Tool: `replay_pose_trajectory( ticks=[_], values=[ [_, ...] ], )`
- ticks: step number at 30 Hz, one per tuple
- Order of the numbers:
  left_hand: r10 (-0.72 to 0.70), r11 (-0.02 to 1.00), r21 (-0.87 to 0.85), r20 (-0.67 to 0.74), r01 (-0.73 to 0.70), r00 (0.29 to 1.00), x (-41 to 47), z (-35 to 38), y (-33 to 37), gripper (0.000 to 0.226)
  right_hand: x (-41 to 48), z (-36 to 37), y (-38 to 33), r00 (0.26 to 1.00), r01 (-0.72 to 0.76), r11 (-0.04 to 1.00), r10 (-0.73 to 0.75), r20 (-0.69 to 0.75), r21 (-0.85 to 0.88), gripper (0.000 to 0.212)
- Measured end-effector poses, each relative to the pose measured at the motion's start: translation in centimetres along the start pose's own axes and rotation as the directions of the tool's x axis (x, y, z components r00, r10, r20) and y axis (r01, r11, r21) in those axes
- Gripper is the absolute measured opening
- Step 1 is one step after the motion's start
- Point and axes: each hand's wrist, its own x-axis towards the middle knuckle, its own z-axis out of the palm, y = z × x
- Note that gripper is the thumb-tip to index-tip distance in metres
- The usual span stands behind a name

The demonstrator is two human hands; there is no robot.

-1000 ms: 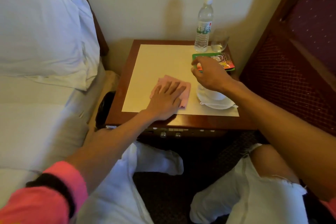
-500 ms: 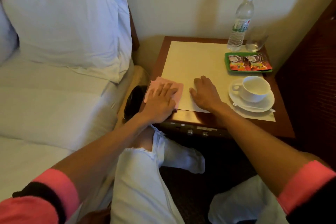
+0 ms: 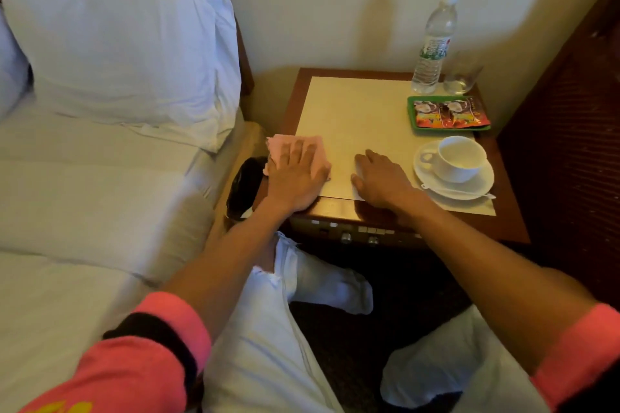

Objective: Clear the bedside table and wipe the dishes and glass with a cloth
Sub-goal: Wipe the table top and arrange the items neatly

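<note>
Starting at your left, a black-lined bin (image 3: 242,188) sits in the gap between the bed and the bedside table (image 3: 291,107). Your left hand (image 3: 297,174) lies flat with its fingers spread, pressing the pink cloth (image 3: 285,144) onto the table's near-left corner. Part of the cloth hangs past the table edge, right above that bin. If you sweep further left or lift your palm carelessly, the cloth could drop in with the rubbish.

Next comes the cream mat (image 3: 362,111) covering the tabletop. Your right hand (image 3: 382,178) rests on its near edge, fingers straight and loose, gripping nothing. The mat looks loose and slightly skewed, so I'd judge that a hard wipe or a lean on that palm may drag it, along with everything standing on it.

Further right, the cup (image 3: 459,157) sits in its saucer (image 3: 432,179), with a spoon (image 3: 466,193) balanced on the saucer's near rim and poking out to the right. A shifting mat or a brushing wrist could flick the spoon to the floor or slop whatever is left in the cup.

Behind them is a green tray (image 3: 412,111) of sachets. In the back corner the water bottle (image 3: 434,40) stands just beside the glass (image 3: 463,74). The bottle is tall and narrow, so reaching past it for the glass risks toppling one into the other. All the dishes remain on the table, so take them one at a time.
</note>
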Motion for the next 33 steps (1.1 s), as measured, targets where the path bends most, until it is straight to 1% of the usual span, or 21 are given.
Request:
replay_pose_trajectory(
  ticks=[1,2,3,5,7,10,12,16,18,21,23,25,28,30,33],
  values=[
    [0.003,1.0,-0.009,-0.013,-0.003,1.0,-1.1,0.4,1.6,0.072,0.2,-1.2,0.3,0.999,0.009,0.999,-0.011,0.035,0.043,0.047],
    [0.049,0.999,0.023,-0.026,-0.049,0.998,-2.2,0.7,3.0,0.071,0.3,-2.6,0.8,0.999,0.003,0.992,-0.01,0.054,0.125,0.045],
    [0.12,0.992,0.055,-0.042,-0.117,0.992,-3.5,0.8,4.3,0.069,0.2,-3.9,1.3,0.999,-0.006,0.974,-0.003,0.041,0.224,0.042],
    [0.239,0.968,0.086,-0.045,-0.234,0.97,-5.2,1.6,6.0,0.064,-0.2,-6.1,2.4,0.997,0.018,0.932,0.011,-0.076,0.361,0.033],
    [0.288,0.955,0.072,-0.006,-0.286,0.958,-5.8,2.3,7.8,0.061,-0.7,-7.9,4.0,0.981,0.051,0.915,0.029,-0.193,0.399,0.025],
    [0.334,0.941,0.048,0.053,-0.336,0.941,-3.7,2.1,9.3,0.058,-1.6,-9.7,5.9,0.967,0.053,0.907,0.058,-0.249,0.417,0.022],
    [0.335,0.94,0.021,0.126,-0.34,0.934,-1.1,1.4,10.3,0.057,-2.7,-10.3,7.2,0.957,0.033,0.91,0.091,-0.276,0.414,0.022],
    [0.239,0.967,0.039,0.207,-0.252,0.949,2.5,0.5,12.6,0.06,-5.5,-10.9,9.7,0.93,-0.044,0.908,0.189,-0.315,0.416,0.024],
    [0.211,0.972,0.062,0.182,-0.225,0.96,2.3,1.1,13.5,0.062,-7.0,-10.8,11.7,0.912,-0.086,0.888,0.252,-0.322,0.452,0.023],
    [0.271,0.957,0.086,0.086,-0.278,0.959,-0.7,2.2,14.0,0.059,-8.7,-10.3,14.5,0.865,-0.157,0.848,0.365,-0.344,0.506,0.024],
    [0.334,0.937,0.083,0.066,-0.338,0.94,-3.1,2.6,13.3,0.062,-9.4,-9.7,15.9,0.82,-0.205,0.803,0.453,-0.349,0.56,0.024],
    [0.408,0.906,0.085,0.099,-0.416,0.908,-4.5,3.0,12.2,0.068,-9.9,-9.0,17.1,0.763,-0.261,0.739,0.552,-0.337,0.621,0.022],
    [0.48,0.871,0.048,0.134,-0.489,0.867,-3.6,2.8,10.1,0.069,-9.9,-8.1,18.1,0.725,-0.356,0.666,0.639,-0.256,0.656,0.026],
    [0.474,0.877,0.002,0.16,-0.481,0.866,-1.9,2.1,9.2,0.066,-9.8,-7.3,18.5,0.713,-0.405,0.616,0.675,-0.188,0.676,0.028],
    [0.408,0.911,-0.006,0.142,-0.411,0.902,1.9,1.3,7.9,0.064,-9.7,-6.3,19.0,0.699,-0.453,0.562,0.706,-0.115,0.691,0.023]
  ],
)
